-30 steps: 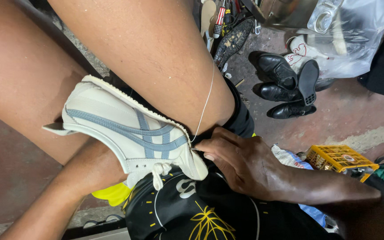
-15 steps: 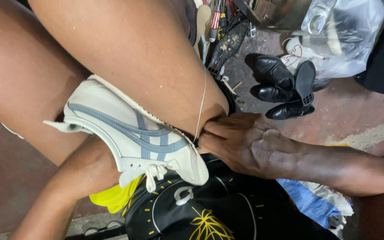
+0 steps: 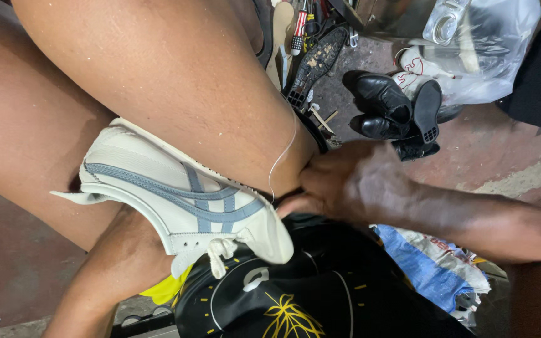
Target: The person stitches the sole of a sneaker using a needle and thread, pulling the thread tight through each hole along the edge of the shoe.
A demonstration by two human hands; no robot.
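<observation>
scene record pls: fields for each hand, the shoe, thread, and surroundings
right hand: right hand pressed against the toe end of the sneaker, fingers hidden behind it
left hand: not in view; only a forearm crosses under the shoe
shoe: white sneaker with blue-grey stripes, wedged between the legs, toe toward the right hand
thread: thin pale thread running up from the shoe's edge over the leg
surroundings: black dress shoes, loose shoe sole, clear plastic bag

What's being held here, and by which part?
The white sneaker is wedged between the knees. The right hand presses at its sole edge near the toe, by a thin thread. The left hand's grip is hidden.
</observation>
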